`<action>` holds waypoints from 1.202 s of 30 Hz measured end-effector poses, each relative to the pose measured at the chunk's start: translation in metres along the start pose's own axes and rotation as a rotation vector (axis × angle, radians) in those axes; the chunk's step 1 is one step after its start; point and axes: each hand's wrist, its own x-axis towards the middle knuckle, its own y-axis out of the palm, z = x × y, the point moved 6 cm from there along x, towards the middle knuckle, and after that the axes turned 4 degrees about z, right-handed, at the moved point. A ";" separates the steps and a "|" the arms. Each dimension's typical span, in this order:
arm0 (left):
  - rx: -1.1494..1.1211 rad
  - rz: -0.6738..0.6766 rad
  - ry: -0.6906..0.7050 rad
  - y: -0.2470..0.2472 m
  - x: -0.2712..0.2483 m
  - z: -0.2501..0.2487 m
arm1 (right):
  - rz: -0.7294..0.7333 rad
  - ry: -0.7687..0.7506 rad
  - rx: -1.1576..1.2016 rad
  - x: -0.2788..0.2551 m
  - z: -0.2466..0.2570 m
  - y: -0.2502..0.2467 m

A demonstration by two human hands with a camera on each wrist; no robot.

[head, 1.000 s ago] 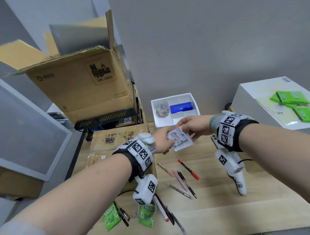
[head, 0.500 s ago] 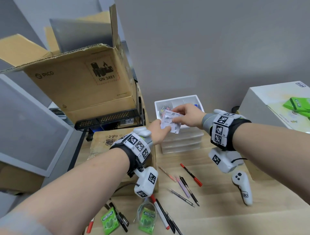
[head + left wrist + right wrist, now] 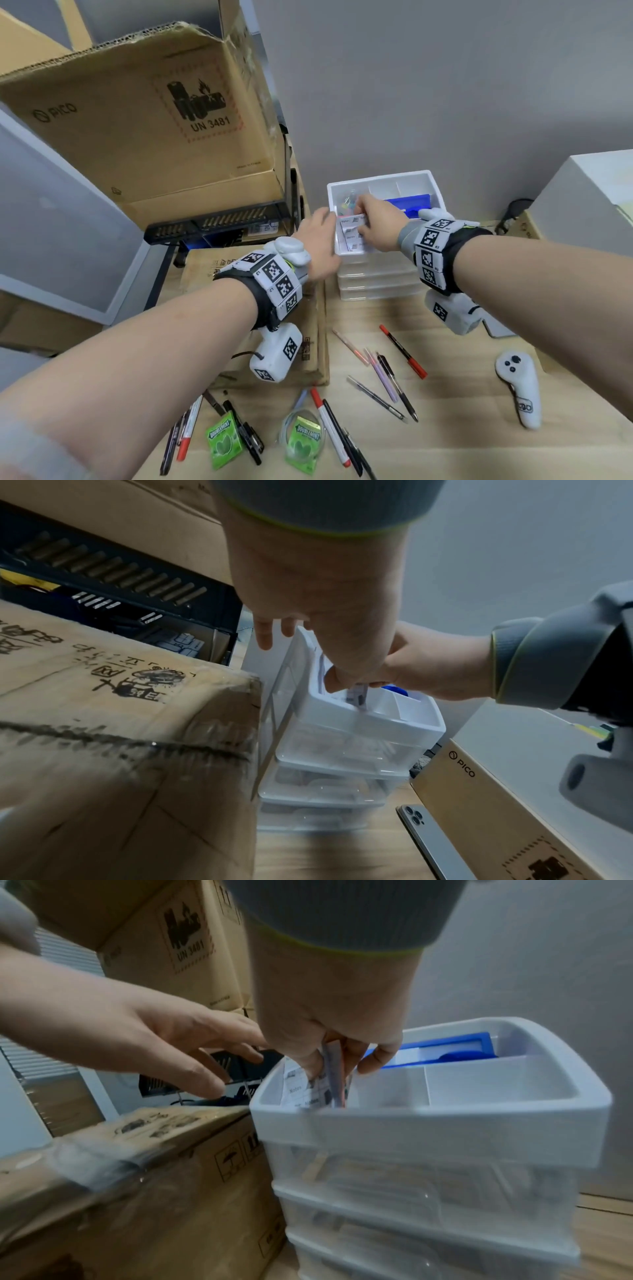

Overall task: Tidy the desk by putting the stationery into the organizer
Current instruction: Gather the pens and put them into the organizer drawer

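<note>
Notes packet (image 3: 352, 236) now inside organizer (image 3: 435, 186)

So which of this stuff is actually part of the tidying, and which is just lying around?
Part of the job: organizer, sticky notes pinched by the right hand, pens on the desk.

Just lying about: cardboard box, gum packs, controller, phone.

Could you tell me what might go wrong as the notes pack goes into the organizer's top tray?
The notes pack stands on edge in the tray's front-left compartment, pinched by the right hand; once released it may tip or jam against the rim. Pressing down might also shift the organizer, since the left hand hovers open beside it rather than bracing it.
</note>
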 end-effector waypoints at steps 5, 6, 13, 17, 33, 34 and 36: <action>0.047 0.043 0.053 0.008 0.007 0.003 | -0.153 -0.045 -0.198 0.002 -0.003 0.005; 0.067 0.032 0.057 0.007 0.008 0.003 | -0.193 -0.059 -0.255 0.001 -0.003 0.004; 0.172 0.025 0.023 0.004 0.016 0.004 | -0.281 -0.022 -0.530 -0.001 -0.010 0.012; 0.200 0.034 0.011 0.005 0.017 0.003 | -0.223 -0.014 -0.633 -0.005 -0.011 0.024; 0.366 -0.134 0.048 0.045 -0.024 -0.032 | -0.394 -0.331 -0.231 -0.069 -0.022 0.027; 0.404 -0.131 0.120 0.052 -0.030 -0.042 | -0.361 -0.334 -0.164 -0.076 -0.027 0.029; 0.452 -0.103 0.258 0.070 -0.039 -0.060 | -0.290 -0.284 -0.104 -0.089 -0.037 0.037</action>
